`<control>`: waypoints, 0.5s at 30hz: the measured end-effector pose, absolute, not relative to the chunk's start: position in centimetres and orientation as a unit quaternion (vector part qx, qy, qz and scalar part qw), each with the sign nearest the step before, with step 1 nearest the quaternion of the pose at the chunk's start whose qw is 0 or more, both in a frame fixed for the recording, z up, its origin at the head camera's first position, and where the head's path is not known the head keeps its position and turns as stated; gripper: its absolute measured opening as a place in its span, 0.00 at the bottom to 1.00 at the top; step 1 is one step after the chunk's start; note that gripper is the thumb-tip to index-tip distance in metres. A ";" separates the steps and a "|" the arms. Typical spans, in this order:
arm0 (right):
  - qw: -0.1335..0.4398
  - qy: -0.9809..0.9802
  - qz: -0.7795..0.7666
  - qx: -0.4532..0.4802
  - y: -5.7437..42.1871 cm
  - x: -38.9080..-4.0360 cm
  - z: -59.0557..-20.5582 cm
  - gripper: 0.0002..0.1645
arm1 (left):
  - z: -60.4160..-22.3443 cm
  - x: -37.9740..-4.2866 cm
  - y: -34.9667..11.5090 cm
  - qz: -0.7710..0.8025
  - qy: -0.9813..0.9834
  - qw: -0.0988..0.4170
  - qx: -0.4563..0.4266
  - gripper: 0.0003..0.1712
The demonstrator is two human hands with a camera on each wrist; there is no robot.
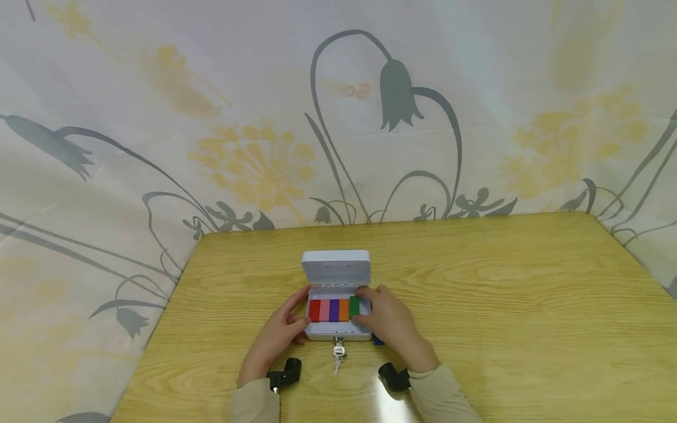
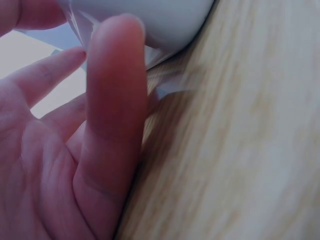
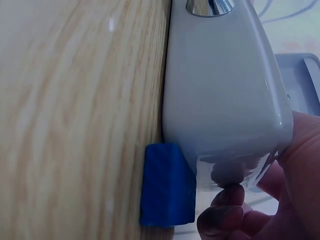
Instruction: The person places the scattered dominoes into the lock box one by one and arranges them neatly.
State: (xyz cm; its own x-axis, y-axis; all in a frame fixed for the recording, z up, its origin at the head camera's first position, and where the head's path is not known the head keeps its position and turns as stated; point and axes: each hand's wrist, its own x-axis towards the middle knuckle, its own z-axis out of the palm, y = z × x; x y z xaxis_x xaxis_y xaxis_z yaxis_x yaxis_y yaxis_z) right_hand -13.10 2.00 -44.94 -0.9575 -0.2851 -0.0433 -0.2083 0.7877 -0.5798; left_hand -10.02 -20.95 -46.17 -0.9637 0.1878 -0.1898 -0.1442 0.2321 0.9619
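A small white cash box (image 1: 338,329) stands with its lid (image 1: 337,267) raised. Inside lie a red block (image 1: 314,311), a pink block (image 1: 325,310), a purple block (image 1: 334,310) and an orange block (image 1: 344,309) side by side. My right hand (image 1: 394,320) reaches over the right wall and pinches a green block (image 1: 354,306) at the right end of this row. My left hand (image 1: 277,329) holds the box's left side, thumb at the rim, forefinger towards the hinge corner. In the left wrist view a finger (image 2: 115,85) lies against the outer wall.
A blue block (image 3: 167,185) lies on the wooden table (image 1: 502,305) beside the box's front right corner, partly under my right hand in the head view. Keys (image 1: 339,352) hang at the front lock. A flower-patterned curtain (image 1: 254,70) borders the table's back and sides.
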 end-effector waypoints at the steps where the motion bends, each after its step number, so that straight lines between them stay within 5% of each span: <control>1: 0.063 0.943 -0.298 -0.131 2.0 -13.1 -45.0 0.29 | -46.3 -10.0 -21.0 0.618 0.775 0.133 0.015 0.36; 15: 0.061 0.951 -0.273 -0.133 1.9 -12.9 -44.6 0.28 | -46.3 -10.0 -20.9 0.618 0.775 0.128 0.014 0.37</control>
State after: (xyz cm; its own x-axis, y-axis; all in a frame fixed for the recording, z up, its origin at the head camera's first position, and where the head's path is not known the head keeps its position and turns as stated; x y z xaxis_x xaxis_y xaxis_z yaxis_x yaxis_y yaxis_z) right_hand -12.87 1.91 -44.64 -0.9572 -0.2861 -0.0434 -0.2196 0.8159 -0.5349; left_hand -9.95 -20.91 -46.28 -0.9669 0.1794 -0.1813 -0.1368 0.2349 0.9623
